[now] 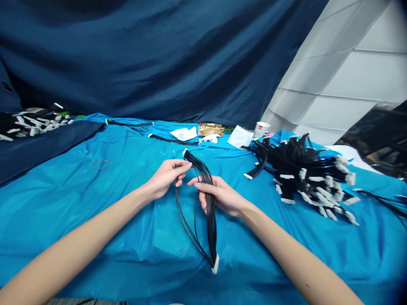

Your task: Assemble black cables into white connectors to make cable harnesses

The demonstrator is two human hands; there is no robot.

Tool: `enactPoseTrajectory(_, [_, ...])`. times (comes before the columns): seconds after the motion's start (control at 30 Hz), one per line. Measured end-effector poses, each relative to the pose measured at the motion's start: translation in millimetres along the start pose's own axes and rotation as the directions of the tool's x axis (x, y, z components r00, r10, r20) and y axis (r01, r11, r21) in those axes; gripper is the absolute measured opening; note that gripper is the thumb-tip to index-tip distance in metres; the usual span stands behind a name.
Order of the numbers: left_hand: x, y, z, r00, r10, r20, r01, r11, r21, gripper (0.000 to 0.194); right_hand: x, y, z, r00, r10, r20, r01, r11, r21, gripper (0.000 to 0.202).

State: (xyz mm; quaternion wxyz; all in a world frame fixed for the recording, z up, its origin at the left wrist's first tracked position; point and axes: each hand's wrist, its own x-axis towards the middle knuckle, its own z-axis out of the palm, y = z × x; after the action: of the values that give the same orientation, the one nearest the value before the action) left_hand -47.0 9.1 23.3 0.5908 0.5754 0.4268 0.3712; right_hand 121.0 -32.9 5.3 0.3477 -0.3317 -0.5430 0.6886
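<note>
A black wire harness [211,220] with a white connector at each end is held up over the blue sheet, its lower connector hanging toward me. My left hand [168,176] is closed near the upper connector, thumb and fingers pinching some of the wires. Lower on the bundle, my right hand [222,192] has its thumb and fingers closed around the main strands. A couple of wires bow out to the left, apart from the rest, and rejoin it at the lower connector.
Many black harnesses with white connectors [288,176] lie heaped at the right; another pile [34,123] is at the far left. A rubber band [100,164] lies on the blue sheet [127,237]. At the back are a paper cup [261,128], a gold packet [210,129] and loose harnesses.
</note>
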Motion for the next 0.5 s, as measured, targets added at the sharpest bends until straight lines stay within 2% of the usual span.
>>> enactPoseTrajectory(0.2, [2.0,-3.8,-0.2,1.0,0.017,-0.024,-0.018,0.998,-0.063,0.028,2.0,1.6,1.2,1.0,-0.001,-0.02,0.0,0.997,-0.072,0.031])
enactPoseTrajectory(0.5, [2.6,-3.9,1.1,0.996,0.064,-0.062,-0.064,0.998,0.001,0.027,6.7,7.6,-1.0,0.997,-0.05,-0.064,0.035,0.976,-0.216,0.033])
